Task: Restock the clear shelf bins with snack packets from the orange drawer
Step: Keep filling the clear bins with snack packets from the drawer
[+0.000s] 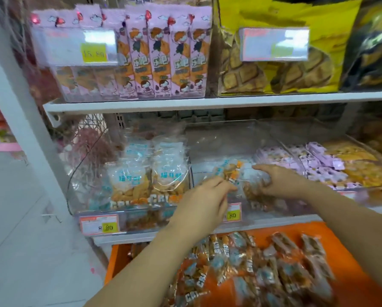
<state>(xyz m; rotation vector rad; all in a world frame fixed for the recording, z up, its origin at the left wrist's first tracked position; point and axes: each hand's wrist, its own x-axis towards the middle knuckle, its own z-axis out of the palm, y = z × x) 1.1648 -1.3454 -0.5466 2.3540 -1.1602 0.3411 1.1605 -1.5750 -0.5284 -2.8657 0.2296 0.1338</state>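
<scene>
- In the middle bin (pixel 230 134), the left hand (pixel 204 196) pinches a packet (pixel 228 171); the right hand (pixel 280 182) has its fingers curled round another.
- Best to stand them upright, labels forward, starting at the left wall.

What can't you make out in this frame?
Head view:
- Snack packet print: motion blur; the left hand pinching it covers part.
- Right hand grip: fingers blurred against the wrapper.
- Orange drawer contents: cut off by bottom edge, arms across.
- Upper right price label: glare.

Pink cartoon packets (pixel 159 56) on upper shelf (pixel 230 100), yellow bags (pixel 280 9) of perhaps waffle biscuits, price tag (pixel 99 224) below
</scene>
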